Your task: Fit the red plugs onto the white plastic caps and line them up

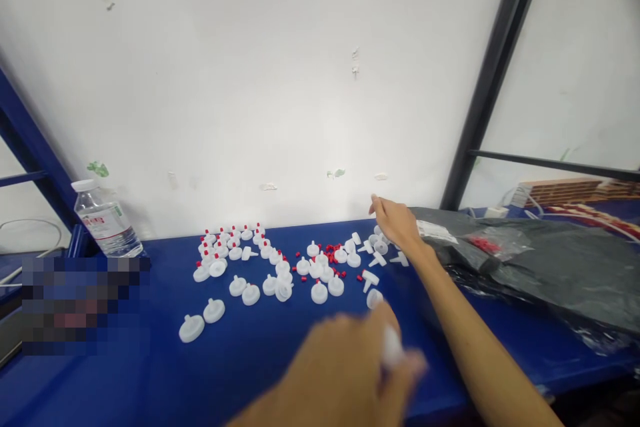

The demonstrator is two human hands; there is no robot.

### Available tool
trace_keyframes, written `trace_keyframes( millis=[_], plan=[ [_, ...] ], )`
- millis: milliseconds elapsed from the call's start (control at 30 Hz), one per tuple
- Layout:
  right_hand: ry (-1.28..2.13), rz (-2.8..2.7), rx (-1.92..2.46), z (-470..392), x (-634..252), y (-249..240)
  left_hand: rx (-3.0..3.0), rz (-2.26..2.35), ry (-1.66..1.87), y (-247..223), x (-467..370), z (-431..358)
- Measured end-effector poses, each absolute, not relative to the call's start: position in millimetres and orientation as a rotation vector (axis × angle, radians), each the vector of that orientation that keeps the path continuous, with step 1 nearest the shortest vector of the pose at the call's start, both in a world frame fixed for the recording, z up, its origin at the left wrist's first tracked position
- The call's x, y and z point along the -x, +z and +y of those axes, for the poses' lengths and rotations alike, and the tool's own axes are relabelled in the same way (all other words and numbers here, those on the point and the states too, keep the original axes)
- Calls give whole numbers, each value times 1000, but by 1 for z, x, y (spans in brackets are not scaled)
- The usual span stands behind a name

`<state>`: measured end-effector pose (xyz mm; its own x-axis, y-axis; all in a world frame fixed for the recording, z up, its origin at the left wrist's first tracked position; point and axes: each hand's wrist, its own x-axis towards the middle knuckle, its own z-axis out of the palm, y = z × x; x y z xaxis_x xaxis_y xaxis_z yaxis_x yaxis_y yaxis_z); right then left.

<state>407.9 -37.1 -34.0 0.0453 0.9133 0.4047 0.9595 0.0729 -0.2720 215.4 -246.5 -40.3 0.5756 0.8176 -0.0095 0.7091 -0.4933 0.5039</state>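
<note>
My left hand (345, 360) is in the lower middle, blurred by motion, its fingers closed on a white plastic piece (393, 347) that looks like a nozzle cap. At the right, near the wall, my right hand (397, 221) is above a cluster of loose white nozzle caps (380, 245). Its fingers look curled, and whatever they may hold is hidden. Small red tips (331, 253) lie scattered among the white nozzle caps (316, 268) in the middle. Further left, several nozzle caps with red tips (220, 247) stand grouped. Two white caps (191, 328) without red tips stand nearer me.
A water bottle (107, 220) stands at the left by the blue frame. Dark plastic bags (540, 273) and a clear bag of red pieces (485, 244) cover the right of the blue table (165, 387). A white wall (280, 80) rises behind, with a dark post (493, 80).
</note>
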Motion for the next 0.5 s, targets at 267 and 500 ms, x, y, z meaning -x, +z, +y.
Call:
trace_keyframes(
  millis=[267, 500],
  plan=[
    [372, -2191, 950, -72, -347, -32, -2127, 1554, 1010, -29, -182, -122],
    [386, -2267, 837, -73, -332, -44, -1980, 1559, 1064, -57, -174, -114]
  ],
)
